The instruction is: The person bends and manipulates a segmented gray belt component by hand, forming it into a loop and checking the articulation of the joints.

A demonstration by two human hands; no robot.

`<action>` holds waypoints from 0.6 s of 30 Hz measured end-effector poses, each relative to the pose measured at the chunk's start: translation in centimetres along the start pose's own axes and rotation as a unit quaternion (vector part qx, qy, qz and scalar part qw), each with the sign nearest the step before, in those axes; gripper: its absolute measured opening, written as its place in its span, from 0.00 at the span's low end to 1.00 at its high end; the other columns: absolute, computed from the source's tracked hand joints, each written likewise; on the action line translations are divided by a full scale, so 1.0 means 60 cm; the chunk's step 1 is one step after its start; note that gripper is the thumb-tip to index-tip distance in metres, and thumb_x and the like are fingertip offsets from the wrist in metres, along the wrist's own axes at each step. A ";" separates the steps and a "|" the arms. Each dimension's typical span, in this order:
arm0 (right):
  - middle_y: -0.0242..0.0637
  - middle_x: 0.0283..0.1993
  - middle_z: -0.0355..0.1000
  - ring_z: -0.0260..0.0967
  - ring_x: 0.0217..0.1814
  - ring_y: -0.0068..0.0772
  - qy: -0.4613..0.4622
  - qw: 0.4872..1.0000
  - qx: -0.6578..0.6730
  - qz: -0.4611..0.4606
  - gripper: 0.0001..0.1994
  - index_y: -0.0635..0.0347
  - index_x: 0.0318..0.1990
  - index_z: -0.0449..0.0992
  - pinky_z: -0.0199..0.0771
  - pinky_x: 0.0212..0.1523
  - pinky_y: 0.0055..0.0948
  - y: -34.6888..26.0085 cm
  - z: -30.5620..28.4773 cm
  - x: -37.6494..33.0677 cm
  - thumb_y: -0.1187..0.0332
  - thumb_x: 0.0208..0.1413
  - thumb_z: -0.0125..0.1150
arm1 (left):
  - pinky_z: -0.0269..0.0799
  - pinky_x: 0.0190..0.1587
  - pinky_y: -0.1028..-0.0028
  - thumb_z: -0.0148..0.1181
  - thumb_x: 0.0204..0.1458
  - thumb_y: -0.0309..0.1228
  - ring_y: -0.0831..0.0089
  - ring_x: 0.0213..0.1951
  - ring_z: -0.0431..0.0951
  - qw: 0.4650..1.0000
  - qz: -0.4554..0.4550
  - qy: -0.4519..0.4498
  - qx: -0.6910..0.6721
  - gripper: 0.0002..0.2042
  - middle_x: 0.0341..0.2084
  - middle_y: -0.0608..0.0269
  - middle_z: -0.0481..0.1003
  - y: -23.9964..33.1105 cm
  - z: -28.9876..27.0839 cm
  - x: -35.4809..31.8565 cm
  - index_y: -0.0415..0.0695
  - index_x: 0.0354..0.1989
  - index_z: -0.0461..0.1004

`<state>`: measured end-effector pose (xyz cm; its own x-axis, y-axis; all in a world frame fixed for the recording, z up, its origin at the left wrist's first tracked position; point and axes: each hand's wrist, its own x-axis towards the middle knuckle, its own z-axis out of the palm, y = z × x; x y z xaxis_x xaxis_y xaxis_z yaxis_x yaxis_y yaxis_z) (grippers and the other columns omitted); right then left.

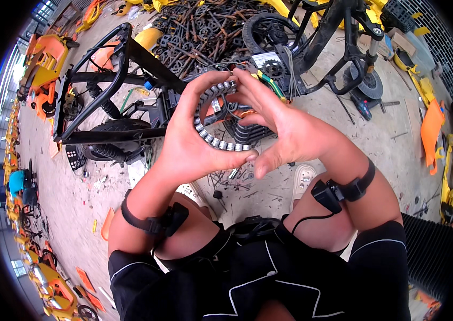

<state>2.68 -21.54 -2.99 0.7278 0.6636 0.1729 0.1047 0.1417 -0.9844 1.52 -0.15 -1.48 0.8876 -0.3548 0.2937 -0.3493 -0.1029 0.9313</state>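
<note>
A grey metal roller chain [216, 142] curls in a C shape inside my left hand [179, 142], lying along the inner side of its fingers and thumb. That hand is curved round the chain and holds it up in front of my knees. My right hand [304, 134] faces it with fingers and thumb apart and bent, so the two hands form a ring. The fingertips of both hands meet near the chain's upper end, and the thumbs come close together at the bottom. I cannot tell whether my right fingertips touch the chain.
A black vehicle frame [122, 77] with a tyre stands beyond my left hand. A heap of rusty metal parts [200, 35] lies at the back. Another black frame [320, 43] rises at the far right, near a cordless drill [363, 107]. Orange panels [431, 131] lie farther right.
</note>
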 end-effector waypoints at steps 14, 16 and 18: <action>0.51 0.76 0.44 0.48 0.76 0.48 0.024 0.999 0.046 0.004 0.57 0.65 0.74 0.39 0.58 0.68 0.46 -0.027 0.033 -0.005 0.53 0.47 0.76 | 0.70 0.59 0.65 0.83 0.26 0.35 0.65 0.60 0.69 0.997 0.044 0.022 0.058 0.52 0.62 0.58 0.64 0.001 -0.005 -0.002 0.42 0.65 0.59; 0.51 0.75 0.46 0.50 0.75 0.47 0.042 0.998 0.046 0.007 0.52 0.67 0.74 0.40 0.59 0.68 0.45 -0.031 0.035 -0.006 0.55 0.52 0.72 | 0.69 0.60 0.64 0.82 0.25 0.34 0.64 0.60 0.69 0.994 0.062 0.007 0.084 0.53 0.62 0.58 0.64 -0.004 -0.002 -0.002 0.43 0.66 0.58; 0.45 0.66 0.59 0.60 0.67 0.37 0.073 0.995 0.070 -0.017 0.45 0.70 0.71 0.47 0.67 0.61 0.39 -0.033 0.042 -0.003 0.56 0.56 0.69 | 0.68 0.61 0.63 0.82 0.24 0.34 0.63 0.61 0.68 0.994 0.043 0.004 0.097 0.54 0.62 0.57 0.63 -0.003 0.003 -0.003 0.44 0.66 0.58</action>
<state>0.62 -20.08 -0.98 0.8174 0.5441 0.1891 0.0432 0.2694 -0.9621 1.38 -0.24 -1.71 0.8543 -0.3623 0.3727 -0.4746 -0.2510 0.8437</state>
